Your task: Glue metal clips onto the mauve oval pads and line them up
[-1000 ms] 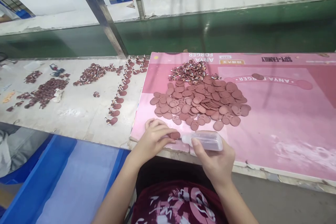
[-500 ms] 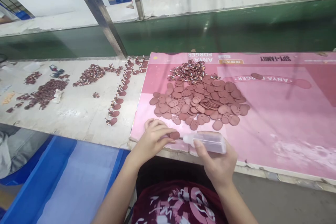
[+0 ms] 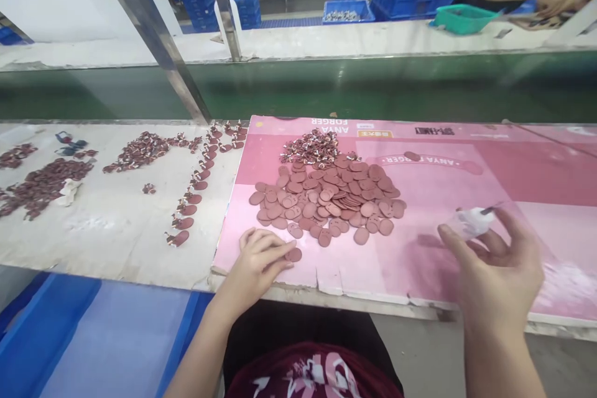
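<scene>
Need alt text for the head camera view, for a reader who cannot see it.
A person's left hand presses a brown oval piece onto a pink cardboard sheet, while the right hand holds a small clear squeeze bottle off to the right. A pile of brown oval pieces lies just beyond, with a green conveyor belt behind.

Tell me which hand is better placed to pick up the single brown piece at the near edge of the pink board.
Left. The left hand already has its fingers on the brown piece. The right hand is off to the right, holding the small bottle.
</scene>
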Demonstrator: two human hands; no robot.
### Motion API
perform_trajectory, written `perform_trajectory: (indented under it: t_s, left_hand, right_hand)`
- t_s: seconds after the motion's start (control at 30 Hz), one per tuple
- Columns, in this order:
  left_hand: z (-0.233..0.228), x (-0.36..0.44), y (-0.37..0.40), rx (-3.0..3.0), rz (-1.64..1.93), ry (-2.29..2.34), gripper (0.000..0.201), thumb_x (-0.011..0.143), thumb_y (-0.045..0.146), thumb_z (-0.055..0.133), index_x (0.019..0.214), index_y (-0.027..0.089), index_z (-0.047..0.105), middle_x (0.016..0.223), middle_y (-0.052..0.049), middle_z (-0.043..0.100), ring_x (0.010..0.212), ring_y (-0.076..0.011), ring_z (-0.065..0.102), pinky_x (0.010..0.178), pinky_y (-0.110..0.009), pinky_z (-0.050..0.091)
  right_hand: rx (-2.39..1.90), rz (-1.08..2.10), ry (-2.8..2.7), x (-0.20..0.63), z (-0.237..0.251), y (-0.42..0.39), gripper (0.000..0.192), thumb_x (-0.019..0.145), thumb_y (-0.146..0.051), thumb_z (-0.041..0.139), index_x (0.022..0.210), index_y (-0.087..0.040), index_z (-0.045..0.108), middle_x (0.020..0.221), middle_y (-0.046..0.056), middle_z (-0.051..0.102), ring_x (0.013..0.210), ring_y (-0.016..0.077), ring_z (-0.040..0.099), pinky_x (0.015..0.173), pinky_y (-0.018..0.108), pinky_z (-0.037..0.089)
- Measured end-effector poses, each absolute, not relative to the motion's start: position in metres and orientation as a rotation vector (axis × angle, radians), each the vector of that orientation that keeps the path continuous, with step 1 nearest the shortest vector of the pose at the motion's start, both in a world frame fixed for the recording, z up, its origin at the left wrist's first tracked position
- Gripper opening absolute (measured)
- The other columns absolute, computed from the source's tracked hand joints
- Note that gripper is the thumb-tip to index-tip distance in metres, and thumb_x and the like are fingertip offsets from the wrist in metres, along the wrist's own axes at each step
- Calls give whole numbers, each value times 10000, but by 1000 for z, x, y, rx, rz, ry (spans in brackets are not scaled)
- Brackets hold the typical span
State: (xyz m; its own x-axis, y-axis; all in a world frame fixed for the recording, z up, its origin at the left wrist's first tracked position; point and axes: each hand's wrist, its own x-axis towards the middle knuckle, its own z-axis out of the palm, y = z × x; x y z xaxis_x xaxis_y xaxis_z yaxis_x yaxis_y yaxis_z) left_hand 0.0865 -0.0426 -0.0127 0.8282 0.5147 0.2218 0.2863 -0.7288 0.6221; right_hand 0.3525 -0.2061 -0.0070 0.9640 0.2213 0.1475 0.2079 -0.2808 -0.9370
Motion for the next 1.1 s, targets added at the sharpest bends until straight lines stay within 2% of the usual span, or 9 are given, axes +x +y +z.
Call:
perform_trajectory:
  t_s: [0.1, 0.2, 0.3, 0.4, 0.5, 0.53, 0.63, 0.83, 1.1]
  left_hand:
    - [-15, 87, -43, 2405, 530, 616, 155, 900, 192, 590, 1040, 226, 648, 894, -10, 680, 906, -178, 566, 962, -400, 282]
    - [-15, 86, -43, 2385, 521, 635, 154, 879, 182, 614, 1026, 222, 637, 902, -8, 690, 905, -180, 572, 968, -403, 287]
    - [-14, 86, -43, 2361, 513, 648, 151, 865, 189, 630, 1011, 229, 635, 914, -4, 695, 908, -182, 579, 954, -393, 314]
    - [-13, 86, -43, 2324, 499, 674, 148, 846, 178, 649, 984, 231, 636, 910, 4, 699, 898, -181, 589, 958, -394, 326]
    - [-12, 86, -42, 2283, 482, 710, 161, 824, 158, 663, 967, 229, 638, 919, 3, 712, 900, -185, 604, 1002, -428, 309]
    - [-12, 86, -42, 2269, 475, 720, 163, 817, 156, 666, 961, 228, 641, 926, 1, 716, 901, -188, 610, 1016, -440, 303]
    - [-11, 86, -42, 2224, 460, 749, 162, 797, 160, 676, 943, 228, 652, 937, -8, 723, 901, -197, 627, 1048, -470, 286]
    - [-8, 84, -45, 2198, 473, 761, 125, 811, 187, 669, 927, 232, 686, 906, -23, 732, 905, -199, 624, 1045, -468, 296]
    - [-6, 83, -49, 2180, 525, 780, 127, 809, 167, 681, 919, 229, 698, 881, -21, 731, 901, -197, 620, 1019, -462, 319]
  right_hand:
    - [-1918, 202, -75, 358, -9, -207, 506, 566, -411, 804, 1004, -202, 659, 1035, 131, 685, 977, 323, 650, 748, 415, 549]
    - [-2009, 165, -43, 349, -8, -209, 705, 530, -424, 835, 1160, -191, 621, 1105, 153, 667, 960, 348, 652, 691, 434, 551]
    - [-2055, -360, -269, 333, -6, -208, 927, 579, -404, 844, 1392, -221, 439, 1272, 182, 570, 981, 360, 629, 679, 469, 533]
    - [-1863, -832, -879, 320, 0, -186, 658, 701, -255, 780, 1307, -264, 524, 1125, 113, 632, 905, 290, 633, 695, 419, 529]
    - [-1765, -620, -1576, 324, 13, -135, 296, 826, -136, 623, 1089, -263, 669, 931, 66, 667, 869, 227, 614, 773, 367, 524]
    - [-1838, -526, -1639, 329, 17, -113, 273, 858, -110, 552, 1055, -241, 689, 944, 78, 672, 892, 229, 599, 797, 371, 518]
    - [-2092, -152, -1951, 347, 26, -53, 477, 798, 50, 442, 1095, -226, 695, 1186, 80, 637, 1084, 242, 540, 842, 349, 496]
    - [-2114, -31, -2059, 363, 21, -12, 326, 786, 31, 497, 885, -170, 734, 966, 105, 671, 930, 198, 605, 764, 258, 479]
    - [-2115, -162, -1819, 362, 14, -44, 176, 858, -153, 494, 772, -163, 648, 902, 134, 667, 857, 246, 624, 695, 322, 474]
